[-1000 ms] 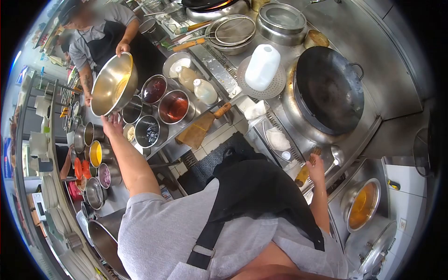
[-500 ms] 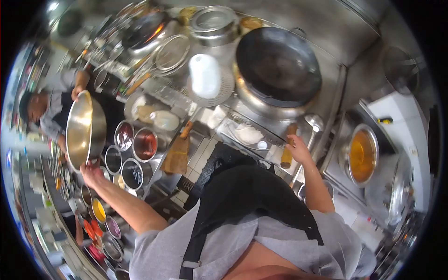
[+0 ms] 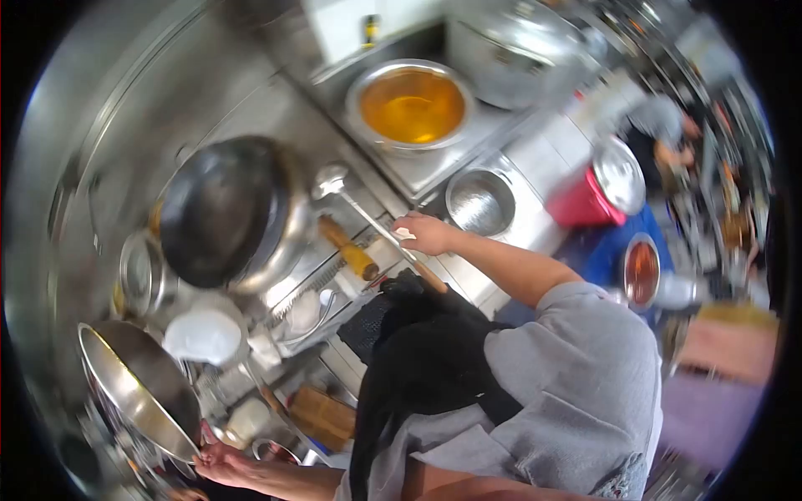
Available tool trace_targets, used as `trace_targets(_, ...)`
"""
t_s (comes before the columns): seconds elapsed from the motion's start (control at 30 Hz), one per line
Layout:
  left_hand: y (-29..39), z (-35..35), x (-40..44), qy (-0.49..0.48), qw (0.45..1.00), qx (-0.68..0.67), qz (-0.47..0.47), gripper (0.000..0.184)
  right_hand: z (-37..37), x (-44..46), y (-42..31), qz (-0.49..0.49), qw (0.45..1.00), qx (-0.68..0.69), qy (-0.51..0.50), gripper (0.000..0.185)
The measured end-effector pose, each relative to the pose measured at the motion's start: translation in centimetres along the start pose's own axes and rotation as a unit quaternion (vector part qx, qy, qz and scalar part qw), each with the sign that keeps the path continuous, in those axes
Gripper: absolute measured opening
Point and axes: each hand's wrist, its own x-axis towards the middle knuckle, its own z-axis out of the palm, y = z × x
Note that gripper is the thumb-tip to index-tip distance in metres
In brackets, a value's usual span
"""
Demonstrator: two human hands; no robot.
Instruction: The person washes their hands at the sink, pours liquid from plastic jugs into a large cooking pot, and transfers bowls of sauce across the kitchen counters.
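Observation:
My left hand grips the rim of a large steel bowl, which is tilted on its side at the lower left. My right hand is closed around the handle of a long ladle, whose round head lies toward the wok. A bamboo brush rests on the stove ledge left of my right hand. The black wok sits on the burner, and a white plastic jug is between it and the bowl.
A basin of orange liquid stands on the counter ahead, beside a large lidded pot. An empty-looking steel pot is past my right hand. A red bucket and another person are at the right.
The view has swung toward the right. My right hand has left the bamboo brush and taken hold of the ladle. My left hand still holds the bowl, and the co-worker's hands no longer visibly hold it.

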Motion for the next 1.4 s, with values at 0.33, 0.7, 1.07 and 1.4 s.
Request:
trace_targets(0.33, -16.1, 22.1, -12.1, -0.139, 0.957, -0.007, -0.255, 0.025, -0.5, -20.2, 7.5, 0.155, 0.969, 0.100, 0.163, 0.042)
trace_targets(0.7, -32.1, 43.0, -45.1, -0.451, 0.768, -0.017, -0.454, 0.041, -7.4, -44.3, 27.5, 0.291, 0.819, 0.198, 0.454, 0.040)
trace_targets(1.07, -49.1, 59.0, -76.2, -0.503, 0.637, -0.009, -0.584, 0.021, -15.4, -65.5, 33.8, 0.356, 0.568, 0.288, 0.683, 0.037)
trace_targets(1.4, -68.9, 64.1, -90.2, -0.520, 0.617, 0.073, -0.586, 0.010, -17.6, -71.8, 36.0, 0.414, 0.509, 0.220, 0.722, 0.039)
